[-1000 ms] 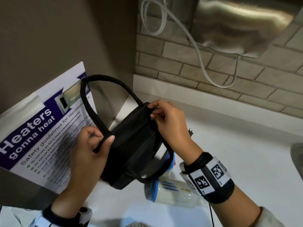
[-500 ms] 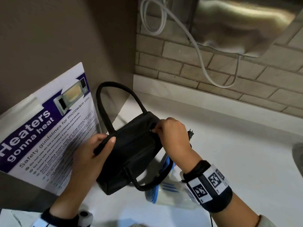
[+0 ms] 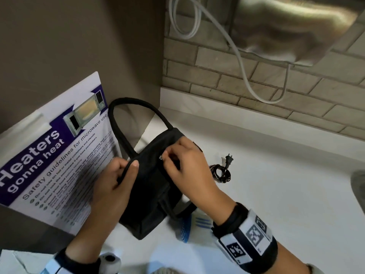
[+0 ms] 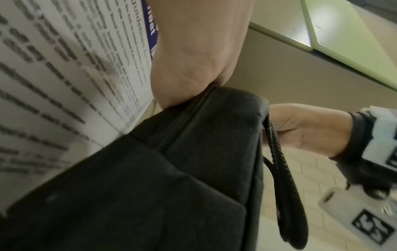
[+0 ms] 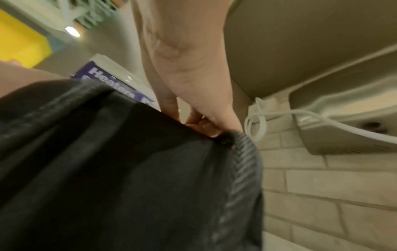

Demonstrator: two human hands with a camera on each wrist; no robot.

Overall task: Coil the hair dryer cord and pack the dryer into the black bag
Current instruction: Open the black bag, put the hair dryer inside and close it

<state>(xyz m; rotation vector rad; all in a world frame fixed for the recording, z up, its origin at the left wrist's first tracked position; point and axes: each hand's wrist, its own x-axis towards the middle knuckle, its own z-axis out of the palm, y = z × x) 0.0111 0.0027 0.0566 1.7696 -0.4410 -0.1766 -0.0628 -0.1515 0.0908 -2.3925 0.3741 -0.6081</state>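
The black bag (image 3: pixel 150 186) stands on the white counter (image 3: pixel 276 194) between my hands, one strap arching up at the back. My left hand (image 3: pixel 116 180) grips the bag's near top corner (image 4: pixel 204 108), thumb over the edge. My right hand (image 3: pixel 177 161) pinches the zipper pull on the bag's top (image 5: pixel 206 129). The white and blue hair dryer (image 3: pixel 194 224) lies on the counter under my right wrist, mostly hidden. Its black cord (image 3: pixel 220 172) sits coiled to the right of the bag, with the plug (image 3: pixel 229 159) pointing away.
A microwave safety poster (image 3: pixel 55 155) leans against the brown wall at the left. A brick wall (image 3: pixel 256 82) with a steel hand dryer (image 3: pixel 292 30) and a hanging white cable (image 3: pixel 243 62) runs behind the counter. A grey object (image 3: pixel 358 186) shows at the right edge.
The bag has come down onto the counter. My right hand has shifted along the bag's top toward the left hand, uncovering the coiled cord and plug.
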